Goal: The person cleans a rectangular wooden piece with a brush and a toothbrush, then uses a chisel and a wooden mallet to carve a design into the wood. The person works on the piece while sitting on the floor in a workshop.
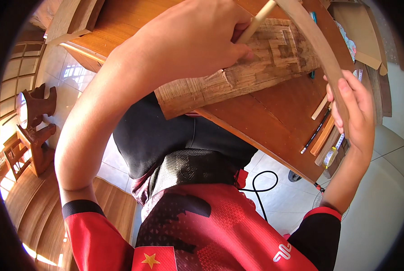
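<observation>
My left hand is closed round the pale wooden handle of what looks like a chisel; its blade is hidden beneath the hand. Under that hand lies a thick, rough board with carved recesses and splintered patches, angled across the table and jutting over its near edge. My right hand grips a long brown wooden stick, its fingers wrapped about the lower part. The stick's far end reaches the top of the pale handle at the upper edge of the picture; whether they touch I cannot tell.
On the brown table, by my right forearm, lie a pale rod, a dark pencil, wood strips and a tape measure. A cardboard box stands far right. A black cable loops below; wooden furniture stands left.
</observation>
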Motion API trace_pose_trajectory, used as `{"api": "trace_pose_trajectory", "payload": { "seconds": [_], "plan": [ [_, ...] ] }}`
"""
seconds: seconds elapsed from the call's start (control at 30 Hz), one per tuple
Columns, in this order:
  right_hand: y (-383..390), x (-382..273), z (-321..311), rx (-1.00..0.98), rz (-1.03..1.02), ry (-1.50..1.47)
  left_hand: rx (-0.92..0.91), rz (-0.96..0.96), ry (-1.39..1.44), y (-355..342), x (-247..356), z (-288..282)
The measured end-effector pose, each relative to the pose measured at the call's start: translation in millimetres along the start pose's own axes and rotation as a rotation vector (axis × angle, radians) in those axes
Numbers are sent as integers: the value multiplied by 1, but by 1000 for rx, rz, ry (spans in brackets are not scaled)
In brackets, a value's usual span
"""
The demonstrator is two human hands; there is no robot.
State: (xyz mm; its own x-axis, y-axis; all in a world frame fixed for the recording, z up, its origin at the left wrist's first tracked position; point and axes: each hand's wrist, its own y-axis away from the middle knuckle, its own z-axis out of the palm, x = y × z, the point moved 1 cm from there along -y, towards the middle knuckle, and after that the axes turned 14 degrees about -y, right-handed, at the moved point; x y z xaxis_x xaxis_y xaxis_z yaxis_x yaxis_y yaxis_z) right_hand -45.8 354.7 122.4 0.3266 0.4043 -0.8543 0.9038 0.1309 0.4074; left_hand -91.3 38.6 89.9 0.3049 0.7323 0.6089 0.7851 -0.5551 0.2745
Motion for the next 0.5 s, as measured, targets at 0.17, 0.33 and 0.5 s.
{"api": "trace_pose_trajectory", "payload": {
  "seconds": [0.17, 0.33, 0.5],
  "plan": [
    [9, 10, 3, 73, -24, -68, 34, 23, -79, 6, 11, 1],
    [7, 13, 15, 225, -69, -148, -102, -92, -31, -8, 11, -3],
    [7, 15, 7, 82, -2, -143, -24, 47, -50, 3, 2, -3]
  ]
}}
